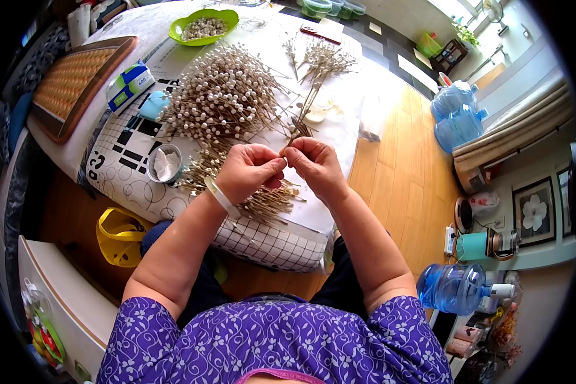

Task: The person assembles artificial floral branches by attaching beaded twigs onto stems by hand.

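Observation:
My left hand [246,169] is closed in a pinch, its fingertips almost touching those of my right hand [318,168]. What lies between the left fingertips is too small to make out. My right hand pinches the lower end of a thin brown branch [308,101], whose spray of small pale tips [326,62] points away from me. A large heap of stems with white bead-like tips [221,96] lies beyond my left hand. More such stems [262,205] lie under my wrists. Beside the branch is a pale round piece [315,115].
A green bowl [229,31] of small pale pieces stands at the far side of the table. To the left are a tissue pack [131,86], a light-blue item [153,105] and a cup with white tissue [166,164]. A red phone-like object [320,34] lies far right. Water jugs [459,127] stand on the floor.

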Available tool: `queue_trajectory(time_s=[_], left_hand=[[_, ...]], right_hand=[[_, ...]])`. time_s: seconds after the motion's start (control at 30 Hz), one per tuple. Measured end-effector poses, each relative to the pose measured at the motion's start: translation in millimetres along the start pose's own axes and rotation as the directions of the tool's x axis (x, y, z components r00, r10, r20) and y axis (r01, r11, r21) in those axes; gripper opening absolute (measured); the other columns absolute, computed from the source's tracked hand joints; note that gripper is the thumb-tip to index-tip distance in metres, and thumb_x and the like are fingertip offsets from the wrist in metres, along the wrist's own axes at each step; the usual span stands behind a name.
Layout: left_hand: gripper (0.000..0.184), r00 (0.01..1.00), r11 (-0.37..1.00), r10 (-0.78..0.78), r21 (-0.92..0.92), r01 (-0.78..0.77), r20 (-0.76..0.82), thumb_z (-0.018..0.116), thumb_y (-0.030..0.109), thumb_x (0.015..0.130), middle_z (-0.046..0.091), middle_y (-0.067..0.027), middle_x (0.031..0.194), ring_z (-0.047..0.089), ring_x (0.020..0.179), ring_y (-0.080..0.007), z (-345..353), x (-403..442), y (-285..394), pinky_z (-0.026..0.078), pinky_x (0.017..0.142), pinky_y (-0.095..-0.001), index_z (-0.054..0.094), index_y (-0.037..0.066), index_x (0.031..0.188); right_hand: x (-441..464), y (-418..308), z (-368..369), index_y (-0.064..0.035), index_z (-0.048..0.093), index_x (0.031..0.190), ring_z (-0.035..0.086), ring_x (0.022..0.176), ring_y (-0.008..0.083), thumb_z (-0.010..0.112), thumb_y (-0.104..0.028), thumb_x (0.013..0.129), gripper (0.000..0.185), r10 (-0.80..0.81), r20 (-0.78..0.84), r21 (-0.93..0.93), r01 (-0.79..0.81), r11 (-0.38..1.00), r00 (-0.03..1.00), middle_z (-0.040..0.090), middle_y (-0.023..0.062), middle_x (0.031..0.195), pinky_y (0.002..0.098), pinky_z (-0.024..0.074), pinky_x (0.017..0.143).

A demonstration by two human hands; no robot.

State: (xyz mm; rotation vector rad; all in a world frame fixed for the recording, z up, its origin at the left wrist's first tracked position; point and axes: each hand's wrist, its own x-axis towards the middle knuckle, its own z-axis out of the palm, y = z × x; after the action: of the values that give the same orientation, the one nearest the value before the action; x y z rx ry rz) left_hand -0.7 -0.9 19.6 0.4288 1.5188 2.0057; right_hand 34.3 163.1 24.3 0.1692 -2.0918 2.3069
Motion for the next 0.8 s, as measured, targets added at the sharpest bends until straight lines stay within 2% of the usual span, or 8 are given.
queue_trajectory(time_s=[0.17, 0.27, 0.33, 0.53, 0.77, 0.8], left_hand=[[0.013, 1.0, 1.0, 0.007, 0.005, -0.007, -0.011, 0.061, 0.011, 0.081, 0.06, -0.0055, 0.066, 0.057, 0.055, -0.0085, 0.9, 1.4, -2.0, 0.049, 0.051, -0.0204, 0.06, -0.002, 0.079], [0.012, 1.0, 1.0, 0.017, 0.012, -0.017, -0.025, 0.061, 0.011, 0.081, 0.06, -0.0053, 0.066, 0.057, 0.055, -0.0087, 0.2, 2.0, -1.9, 0.049, 0.051, -0.0205, 0.059, -0.001, 0.078], [0.013, 0.999, 0.999, 0.033, 0.006, -0.032, -0.043, 0.061, 0.011, 0.081, 0.06, -0.005, 0.066, 0.056, 0.054, -0.0085, 0.2, 2.1, -1.3, 0.049, 0.051, -0.0204, 0.059, -0.001, 0.078], [0.012, 0.996, 0.999, 0.036, 0.032, -0.033, -0.078, 0.061, 0.01, 0.081, 0.059, -0.0039, 0.064, 0.054, 0.052, -0.0071, 1.2, 3.9, -1.1, 0.047, 0.049, -0.0192, 0.059, 0.0, 0.076], [0.015, 0.985, 0.971, 0.138, 0.211, -0.113, -0.108, 0.064, 0.011, 0.079, 0.058, -0.0028, 0.061, 0.053, 0.051, -0.0058, 3.3, 5.3, -5.8, 0.045, 0.047, -0.0184, 0.057, 0.0, 0.071], [0.016, 0.98, 0.957, 0.168, 0.256, -0.136, -0.106, 0.065, 0.012, 0.078, 0.058, -0.0028, 0.061, 0.053, 0.051, -0.0058, 3.9, 5.4, -6.6, 0.045, 0.047, -0.0183, 0.057, 0.0, 0.071]], right_hand=[[0.7, 0.4, -2.0, 0.0029, 0.059, 0.081, 0.051, 0.065, 0.005, 0.058, -0.009, 0.082, 0.013, -0.012, 0.026, -0.023, 0.012, 1.0, 1.0, 0.059, 0.0009, 0.071, 0.0202, 0.0436, 0.06], [1.3, -2.8, -4.0, 0.0025, 0.06, 0.082, 0.051, 0.064, 0.0047, 0.058, -0.01, 0.082, 0.012, 0.021, 0.031, -0.032, -0.02, 0.999, 0.999, 0.059, 0.0007, 0.07, 0.0194, 0.0428, 0.058], [3.1, -3.2, -10.7, 0.0019, 0.06, 0.082, 0.05, 0.062, 0.0044, 0.058, -0.01, 0.082, 0.012, 0.083, 0.102, -0.047, -0.079, 0.996, 0.991, 0.059, 0.0006, 0.07, 0.0185, 0.0418, 0.056], [3.3, 0.1, -11.3, 0.0009, 0.061, 0.082, 0.05, 0.062, 0.0049, 0.06, -0.01, 0.081, 0.011, 0.102, 0.074, 0.013, -0.103, 0.995, 0.992, 0.059, 0.001, 0.07, 0.0186, 0.0419, 0.055], [1.4, 5.8, -5.5, 0.0014, 0.061, 0.078, 0.05, 0.062, 0.0045, 0.062, -0.01, 0.079, 0.011, 0.052, -0.009, 0.057, -0.052, 0.997, 0.999, 0.058, 0.0, 0.068, 0.0183, 0.0405, 0.054], [2.7, 9.4, -5.8, 0.0016, 0.06, 0.077, 0.049, 0.061, 0.0038, 0.062, -0.009, 0.079, 0.011, -0.002, -0.014, -0.008, 0.002, 1.0, 1.0, 0.058, -0.0003, 0.067, 0.0183, 0.04, 0.053]])
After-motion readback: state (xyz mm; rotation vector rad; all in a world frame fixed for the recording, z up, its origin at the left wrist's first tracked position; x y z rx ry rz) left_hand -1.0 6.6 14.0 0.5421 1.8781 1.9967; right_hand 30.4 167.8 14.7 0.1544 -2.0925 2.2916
